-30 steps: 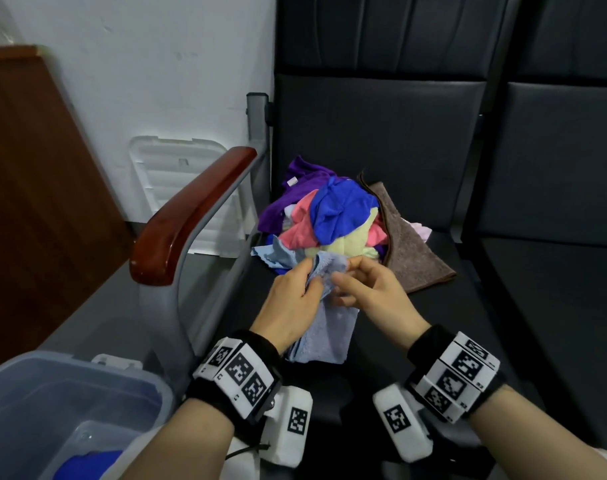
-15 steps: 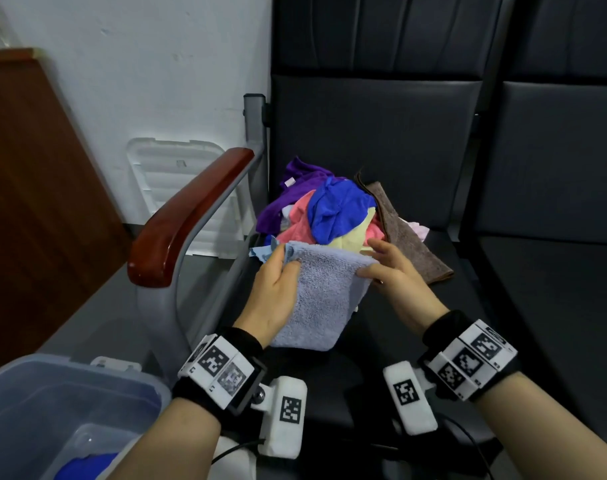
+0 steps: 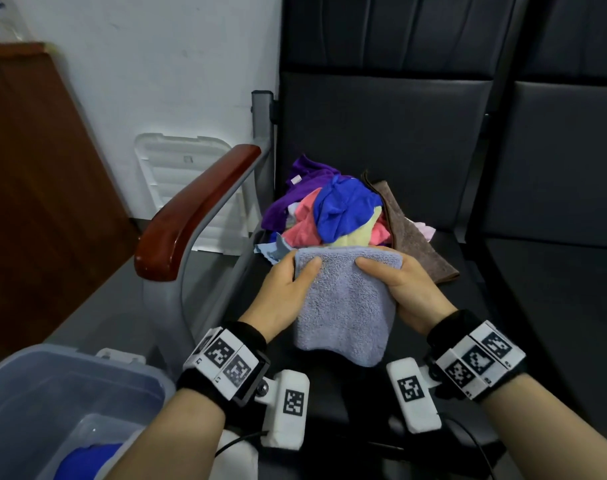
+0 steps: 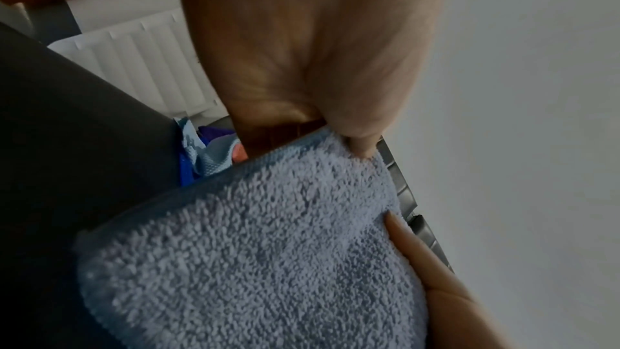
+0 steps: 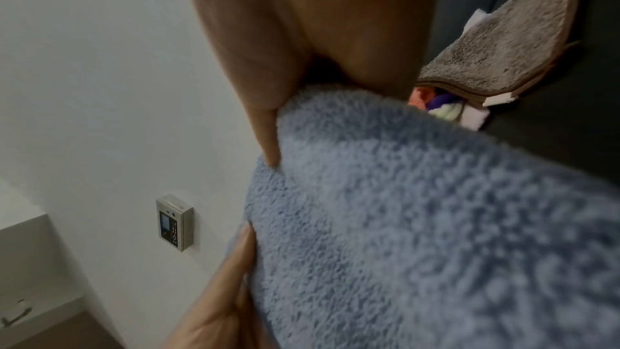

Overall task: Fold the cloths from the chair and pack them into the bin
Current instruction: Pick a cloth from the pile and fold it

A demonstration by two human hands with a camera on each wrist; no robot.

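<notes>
Both hands clamped on the towel (image 3: 343, 306) — left hand (image 3: 284, 292) and right hand (image 3: 406, 289) each pinched a top corner, the rest hung free below over the chair (image 3: 416, 382). My worry: the loose lower layers could slip apart en route to the bin (image 3: 70, 386) — only the top edge was held.

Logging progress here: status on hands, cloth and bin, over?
Left hand and right hand each grip the lavender cloth, held above the seat. Bin open, lower left. Nothing blocking.
</notes>
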